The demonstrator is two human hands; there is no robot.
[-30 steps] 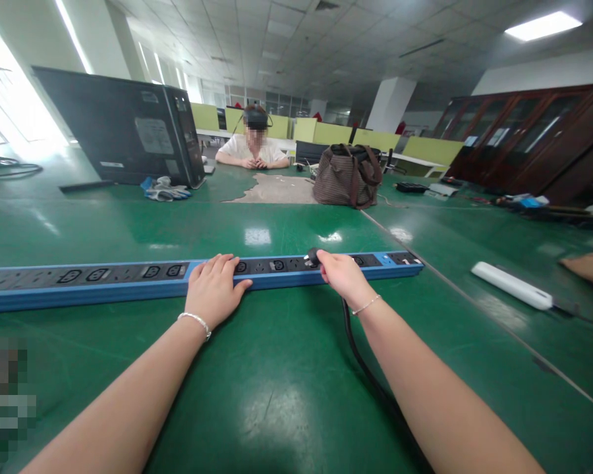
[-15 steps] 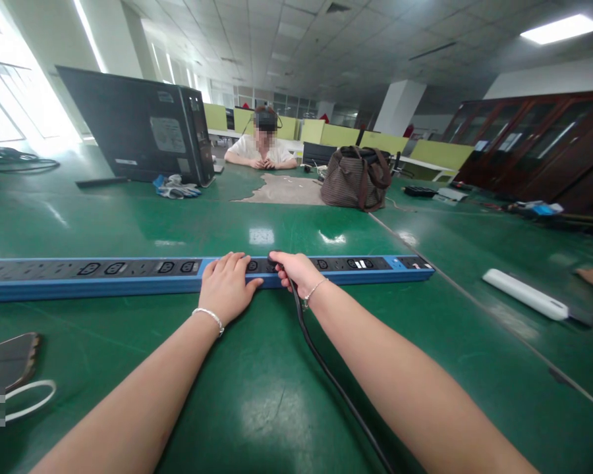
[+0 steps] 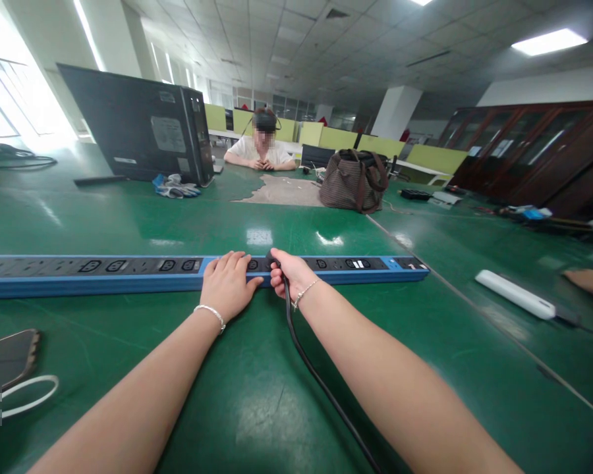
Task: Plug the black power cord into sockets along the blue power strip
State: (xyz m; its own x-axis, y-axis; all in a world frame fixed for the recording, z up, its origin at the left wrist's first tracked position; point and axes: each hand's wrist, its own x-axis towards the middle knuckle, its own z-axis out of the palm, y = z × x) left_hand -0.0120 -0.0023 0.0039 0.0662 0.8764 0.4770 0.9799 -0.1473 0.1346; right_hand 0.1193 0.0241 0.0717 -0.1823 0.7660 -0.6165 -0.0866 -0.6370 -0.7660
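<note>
A long blue power strip [image 3: 103,284] with black sockets lies across the green table. My left hand [image 3: 228,280] is laid over its middle, fingers across the socket face and thumb along the near side, gripping it. Just to the right, my right hand [image 3: 290,271] is closed around a black plug [image 3: 270,258] held at the socket face. The plug's front end is hidden, so I cannot tell how far it sits in a socket. From beneath that hand a black power cord [image 3: 321,382] runs down toward me.
A phone [image 3: 10,359] and a white cable loop [image 3: 32,395] lie near left. A white bar-shaped device [image 3: 516,294] lies at right. Farther back are a computer tower [image 3: 143,125], gloves [image 3: 175,186], a brown bag [image 3: 353,181] and a seated person [image 3: 261,148].
My right hand has shifted very slightly left and its wrist has turned a little, with the plug still in its grip. The cord has swung slightly left. My left hand stays put.
</note>
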